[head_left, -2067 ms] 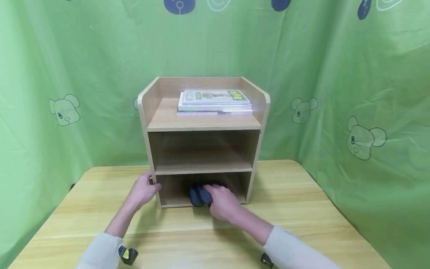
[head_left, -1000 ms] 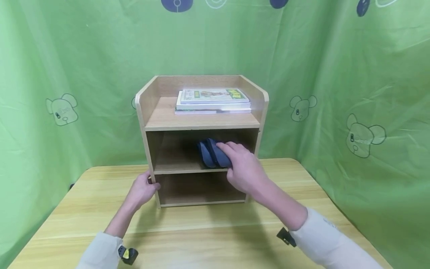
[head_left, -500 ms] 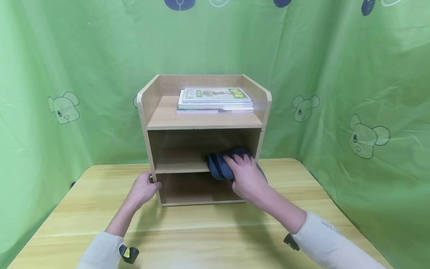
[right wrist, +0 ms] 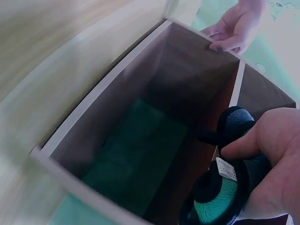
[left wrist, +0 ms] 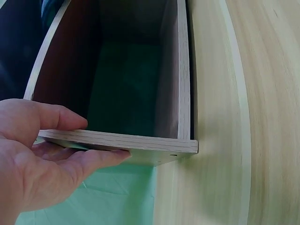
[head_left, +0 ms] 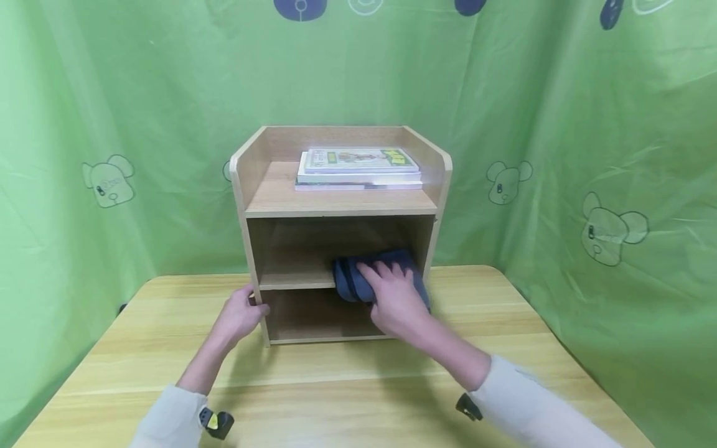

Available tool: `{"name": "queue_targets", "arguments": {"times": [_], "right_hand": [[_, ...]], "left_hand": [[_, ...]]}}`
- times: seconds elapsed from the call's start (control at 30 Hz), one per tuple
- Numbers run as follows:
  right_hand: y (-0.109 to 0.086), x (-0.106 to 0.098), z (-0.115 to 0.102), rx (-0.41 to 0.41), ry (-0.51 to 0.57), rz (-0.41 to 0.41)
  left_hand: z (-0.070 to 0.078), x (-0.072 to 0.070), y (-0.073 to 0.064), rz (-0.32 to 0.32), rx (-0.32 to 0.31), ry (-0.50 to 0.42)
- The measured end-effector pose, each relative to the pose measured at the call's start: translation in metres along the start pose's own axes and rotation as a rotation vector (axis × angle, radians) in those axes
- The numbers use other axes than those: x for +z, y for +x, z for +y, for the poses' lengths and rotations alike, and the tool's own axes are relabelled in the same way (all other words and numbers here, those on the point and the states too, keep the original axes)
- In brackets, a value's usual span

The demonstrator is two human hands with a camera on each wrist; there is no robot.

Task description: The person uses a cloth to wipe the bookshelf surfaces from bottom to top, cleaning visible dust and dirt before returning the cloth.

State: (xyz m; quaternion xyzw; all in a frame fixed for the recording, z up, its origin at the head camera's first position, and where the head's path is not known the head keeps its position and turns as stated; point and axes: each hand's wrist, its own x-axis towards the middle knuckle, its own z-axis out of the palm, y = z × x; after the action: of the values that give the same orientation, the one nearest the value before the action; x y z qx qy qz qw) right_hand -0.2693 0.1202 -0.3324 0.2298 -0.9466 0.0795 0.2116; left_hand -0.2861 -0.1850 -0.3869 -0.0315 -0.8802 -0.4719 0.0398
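Observation:
A wooden shelf unit (head_left: 340,213) stands upright on the table. My left hand (head_left: 238,318) grips the edge of its left side panel near the lower compartment; in the left wrist view the panel (left wrist: 117,140) lies between the thumb and fingers. My right hand (head_left: 399,305) holds a folded blue cloth (head_left: 348,280) with dark edging at the front right of the middle shelf. Part of the cloth droops over the shelf's front edge. The right wrist view shows the cloth (right wrist: 218,204) bunched under the thumb, with teal fabric and a white tag (right wrist: 226,168).
A small stack of books (head_left: 358,169) lies on the unit's top. The light wood table (head_left: 313,392) extends around the unit. Green curtains (head_left: 594,143) with bear drawings hang behind and at the sides.
My right hand has brought the cloth up from the lower compartment to the middle shelf, then to its right end, and now slightly back left. My left hand keeps its place.

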Motion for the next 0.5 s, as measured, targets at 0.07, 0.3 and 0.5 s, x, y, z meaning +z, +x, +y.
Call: {"name": "queue_targets", "arguments": {"times": [0.07, 0.3, 0.5], "right_hand": [[0.006, 0.003, -0.011, 0.011, 0.027, -0.027], [0.029, 0.017, -0.063, 0.009, 0.058, -0.076], [0.047, 0.025, -0.103, 0.035, 0.019, -0.134]], "left_hand": [[0.0, 0.0, -0.001, 0.002, -0.002, 0.001], [-0.002, -0.002, 0.0, 0.007, 0.012, -0.003], [-0.003, -0.001, 0.001, 0.016, 0.045, -0.028]]}}
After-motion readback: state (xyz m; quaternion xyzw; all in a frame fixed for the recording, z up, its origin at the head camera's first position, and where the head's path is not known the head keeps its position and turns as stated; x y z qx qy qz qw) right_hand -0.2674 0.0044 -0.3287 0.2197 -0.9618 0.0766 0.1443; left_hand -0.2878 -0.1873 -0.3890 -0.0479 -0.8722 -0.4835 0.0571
